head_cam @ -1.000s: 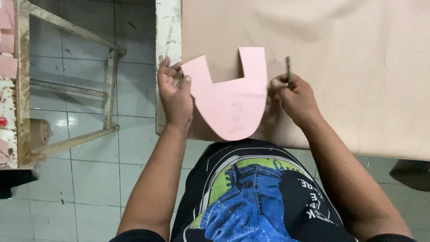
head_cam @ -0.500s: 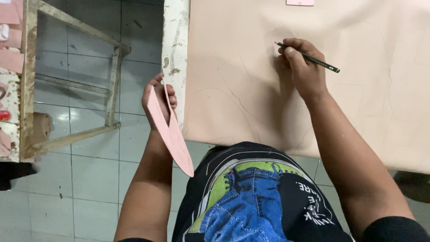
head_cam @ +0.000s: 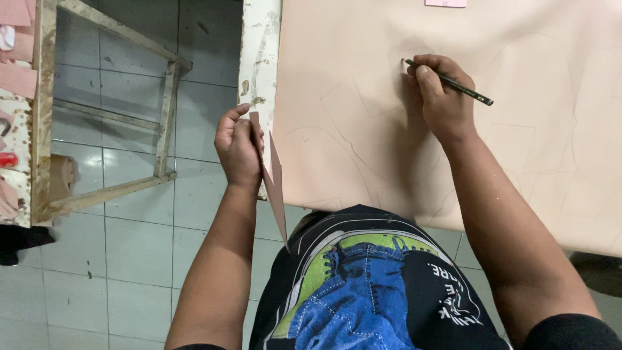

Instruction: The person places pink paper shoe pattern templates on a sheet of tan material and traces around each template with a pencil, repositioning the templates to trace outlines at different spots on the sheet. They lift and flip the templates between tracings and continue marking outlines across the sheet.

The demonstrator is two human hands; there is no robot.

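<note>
Tracing step, between outlines. Right hand (head_cam: 440,104) grips a dark slim pencil (head_cam: 457,84), tip touching the large beige sheet (head_cam: 363,65) spread on the table, above faint drawn outlines. Left hand (head_cam: 238,146) is closed on a pink flat card template (head_cam: 275,188), held edge-on just off the sheet's left edge, beside the white chipped table edge (head_cam: 259,58). Judgement: the next move calls for laying the template flat on unmarked sheet area.

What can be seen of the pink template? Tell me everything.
The template is a thin, stiff-looking pink sheet, like card, seen nearly edge-on, so its outline is hidden. It hangs off the table's edge, upper end gripped in the left hand, its lower point reaching down toward the person's shirt. Nothing else touches it.
</note>
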